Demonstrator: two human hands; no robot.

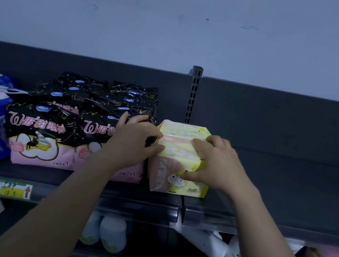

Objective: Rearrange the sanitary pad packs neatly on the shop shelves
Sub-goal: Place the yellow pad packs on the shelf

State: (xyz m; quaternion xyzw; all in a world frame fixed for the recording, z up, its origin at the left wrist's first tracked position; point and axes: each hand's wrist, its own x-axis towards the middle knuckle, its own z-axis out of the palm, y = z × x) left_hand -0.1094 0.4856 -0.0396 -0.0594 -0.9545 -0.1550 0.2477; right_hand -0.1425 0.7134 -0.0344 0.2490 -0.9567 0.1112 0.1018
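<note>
Standing on the top shelf (286, 186) just right of the black packs (56, 126), the yellow pack (185, 134) runs front to back. The left grip (134, 141) presses flat fingers on its left flank; the right grip (218, 162) curls over its top and front, probably better placed to nudge it leftward.

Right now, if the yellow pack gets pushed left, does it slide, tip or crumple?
Probably slides: the yellow pack sits flat on the shelf. Likely squashy: creased film wrapper. Unlikely to tip: black packs stand beside it.
</note>
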